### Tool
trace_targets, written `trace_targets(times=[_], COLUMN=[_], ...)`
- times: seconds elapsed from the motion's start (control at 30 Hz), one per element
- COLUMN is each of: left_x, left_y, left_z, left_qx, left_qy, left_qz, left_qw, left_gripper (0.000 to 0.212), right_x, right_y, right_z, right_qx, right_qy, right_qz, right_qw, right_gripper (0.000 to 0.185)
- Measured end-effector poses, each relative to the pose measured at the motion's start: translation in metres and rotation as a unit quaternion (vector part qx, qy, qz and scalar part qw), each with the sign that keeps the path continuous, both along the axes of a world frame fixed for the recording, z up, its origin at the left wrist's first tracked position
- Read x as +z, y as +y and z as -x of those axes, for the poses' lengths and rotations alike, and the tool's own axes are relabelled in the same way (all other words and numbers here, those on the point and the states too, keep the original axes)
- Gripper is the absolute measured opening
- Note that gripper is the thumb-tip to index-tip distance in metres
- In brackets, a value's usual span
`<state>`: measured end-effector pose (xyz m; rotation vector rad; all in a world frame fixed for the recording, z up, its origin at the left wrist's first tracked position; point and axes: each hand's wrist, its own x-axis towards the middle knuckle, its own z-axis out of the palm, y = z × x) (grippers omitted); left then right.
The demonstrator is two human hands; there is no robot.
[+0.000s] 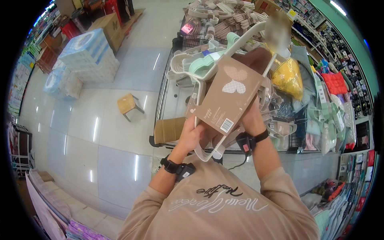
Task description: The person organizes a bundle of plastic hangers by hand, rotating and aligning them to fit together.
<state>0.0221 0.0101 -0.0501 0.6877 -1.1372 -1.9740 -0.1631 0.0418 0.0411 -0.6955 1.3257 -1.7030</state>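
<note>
Both hands hold a pack of white plastic clothes hangers (205, 155) tilted in front of my chest. Around its middle is a brown cardboard sleeve (232, 97) with a butterfly print and a barcode. My left hand (190, 135) grips the pack's near left edge. On the other side, my right hand (253, 118) holds the sleeve's right edge, its fingers partly hidden behind it. Beyond the pack, mint-green hangers (205, 66) lie among more white hangers (179, 63) in a black wire-mesh bin (163, 88).
Bundled hangers (222, 15) are heaped at the bin's far end, near a lit phone (187, 28). A cardboard flap (169, 130) sits at its near left corner. Yellow cushions (286, 76) lie right. Leftward on the tiled floor are a wooden stool (127, 103) and wrapped packs (87, 57).
</note>
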Motion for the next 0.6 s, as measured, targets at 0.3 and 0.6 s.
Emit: trace_targets(times=[0.3, 0.6], left_x=[0.004, -0.012], left_y=[-0.001, -0.014], left_z=[0.008, -0.010], left_qx=[0.103, 0.220], left_qy=[0.024, -0.065], left_qz=[-0.040, 0.130], left_qw=[0.994, 0.965], left_gripper=[0.011, 0.020], right_x=[-0.076, 0.033], right_y=[0.024, 0.029], right_z=[0.014, 0.063], right_qx=[0.147, -0.069], right_qy=[-0.335, -0.029], right_qz=[-0.092, 0.105], right_qw=[0.926, 0.992], right_gripper=[0.049, 0.036])
